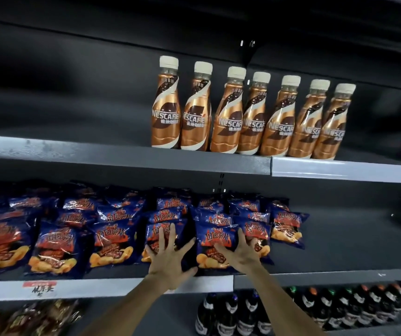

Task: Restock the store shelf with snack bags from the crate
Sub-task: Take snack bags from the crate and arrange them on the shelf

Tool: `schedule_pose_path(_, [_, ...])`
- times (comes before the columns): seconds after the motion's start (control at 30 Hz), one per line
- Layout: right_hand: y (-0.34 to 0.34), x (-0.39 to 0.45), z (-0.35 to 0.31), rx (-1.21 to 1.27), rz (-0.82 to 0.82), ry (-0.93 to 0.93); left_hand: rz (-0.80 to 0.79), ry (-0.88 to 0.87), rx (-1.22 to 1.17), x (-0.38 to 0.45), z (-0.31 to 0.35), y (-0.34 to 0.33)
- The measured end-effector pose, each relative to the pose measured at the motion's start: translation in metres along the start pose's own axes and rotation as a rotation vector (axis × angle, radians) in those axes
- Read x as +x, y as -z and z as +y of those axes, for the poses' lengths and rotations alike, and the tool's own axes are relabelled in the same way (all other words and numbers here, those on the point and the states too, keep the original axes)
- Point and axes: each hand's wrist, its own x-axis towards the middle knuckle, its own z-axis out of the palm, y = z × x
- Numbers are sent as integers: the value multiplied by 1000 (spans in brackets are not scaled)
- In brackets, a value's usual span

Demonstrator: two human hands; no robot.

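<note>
Several dark blue snack bags with orange print lie in rows on the middle shelf (328,275). My left hand (169,258) has its fingers spread straight over the front bag of one row (157,232). My right hand (239,253) lies with straight fingers on the neighbouring front bag (215,241). Neither hand grips a bag. The crate is out of view.
Several copper coffee bottles (252,117) stand on the grey shelf above. Dark bottles (315,309) fill the shelf below at the right, and brown packets (32,318) lie at the lower left. A red price tag (40,284) sits on the shelf edge. Bare shelf lies right of the bags.
</note>
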Motion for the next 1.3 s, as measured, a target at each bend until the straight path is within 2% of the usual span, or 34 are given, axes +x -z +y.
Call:
schedule_pose_path(0.2, [2, 0, -4, -74, 45, -51, 21, 45, 9, 0, 6, 1])
schedule_pose_path(0.4, [6, 8, -11, -186, 109, -121, 107, 145, 49, -10, 18, 17])
schedule_pose_path(0.53, [22, 1, -16, -309, 139, -88, 156, 167, 49, -11, 19, 26])
schedule_pose_path(0.63, [38, -3, -12, -448, 229, 14, 197, 168, 53, -11, 27, 31])
schedule_pose_path(0.73, [58, 1, 6, -456, 330, 116, 219, 82, 46, -6, 52, 33])
schedule_pose_path(0.93, [113, 30, 82, -198, 420, 121, 226, -130, 148, 19, 140, 27])
schedule_pose_path(1.0, [131, 43, 111, -132, 404, 100, 238, -229, 190, 30, 176, 23])
schedule_pose_path(1.07, [143, 57, 135, -67, 357, 76, 186, -306, 221, 40, 208, 18])
schedule_pose_path(1.17, [159, 82, 167, 30, 241, 124, 195, -401, 331, 62, 251, 8])
schedule_pose_path(1.23, [166, 92, 177, 62, 130, 194, 64, -336, 361, 75, 264, 0])
schedule_pose_path(1.3, [170, 103, 183, 36, 21, 257, 5, -250, 385, 88, 273, -8])
